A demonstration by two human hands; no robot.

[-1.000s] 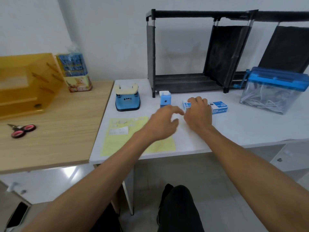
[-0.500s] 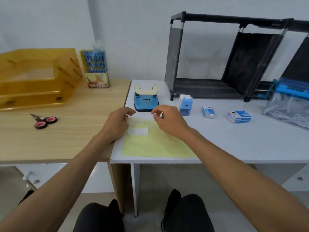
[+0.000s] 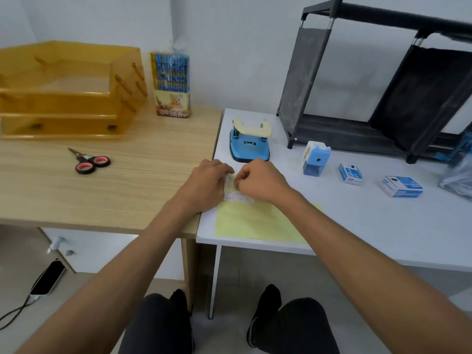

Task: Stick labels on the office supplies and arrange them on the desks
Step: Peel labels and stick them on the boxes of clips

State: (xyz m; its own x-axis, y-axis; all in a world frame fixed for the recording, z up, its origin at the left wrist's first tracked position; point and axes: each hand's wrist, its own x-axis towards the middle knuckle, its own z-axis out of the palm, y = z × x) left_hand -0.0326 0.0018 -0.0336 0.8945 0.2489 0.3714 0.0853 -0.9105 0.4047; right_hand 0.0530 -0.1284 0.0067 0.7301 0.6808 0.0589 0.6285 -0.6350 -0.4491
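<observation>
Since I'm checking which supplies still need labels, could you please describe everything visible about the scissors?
The scissors lie flat on the wooden desk, in front of the amber tray stack. Their handles look like black plastic with pink-lined loops. The short metal blades are closed and point away and to the left. No label shows on them, and nothing but the desk touches them.
</observation>
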